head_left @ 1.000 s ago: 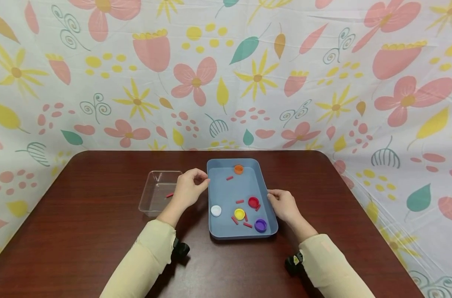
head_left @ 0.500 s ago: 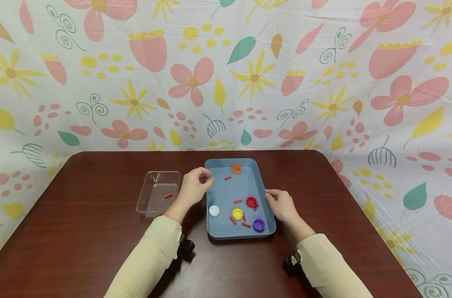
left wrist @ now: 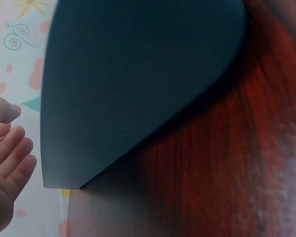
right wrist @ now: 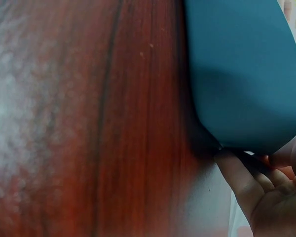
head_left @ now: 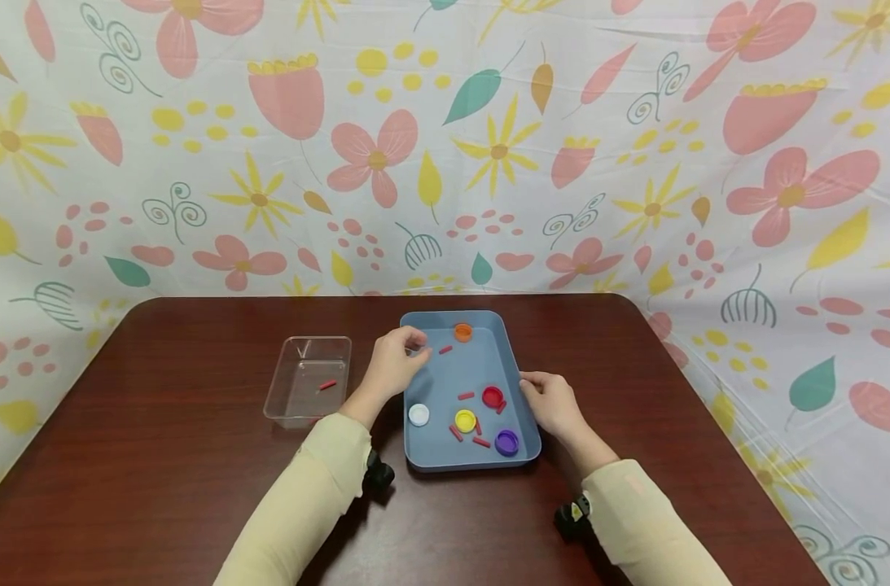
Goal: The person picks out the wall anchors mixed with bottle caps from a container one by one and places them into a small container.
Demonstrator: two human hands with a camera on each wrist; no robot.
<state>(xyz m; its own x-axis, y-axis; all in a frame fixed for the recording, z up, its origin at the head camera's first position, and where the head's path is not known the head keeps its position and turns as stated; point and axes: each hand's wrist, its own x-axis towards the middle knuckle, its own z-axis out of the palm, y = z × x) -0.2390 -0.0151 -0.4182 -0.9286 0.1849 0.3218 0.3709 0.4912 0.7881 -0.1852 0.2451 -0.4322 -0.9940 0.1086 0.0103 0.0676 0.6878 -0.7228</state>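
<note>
A blue-grey tray (head_left: 455, 456) lies on the table, holding several small red sticks (head_left: 466, 395) and round caps: orange (head_left: 462, 332), white (head_left: 418, 415), yellow (head_left: 465, 421), red (head_left: 493, 397) and purple (head_left: 506, 443). My left hand (head_left: 395, 362) hovers over the tray's left rim with its fingers loosely bent. In the left wrist view its fingers (left wrist: 17, 170) are apart from the thumb, and nothing shows between them. At the tray's right side, my right hand (head_left: 556, 403) holds the wall; in the right wrist view, the thumb and fingers (right wrist: 239, 177) pinch the tray edge.
A clear plastic box (head_left: 287, 391) stands left of the tray with a red stick (head_left: 327, 385) inside; another red bit (head_left: 316, 420) shows near its front, by the left sleeve. The dark wooden table (head_left: 159, 456) ends at a flower-printed cloth (head_left: 488, 236).
My left hand has moved right, from the tray's left rim to over the tray's inside. My right hand stays on the right wall. The head view has shifted slightly.
</note>
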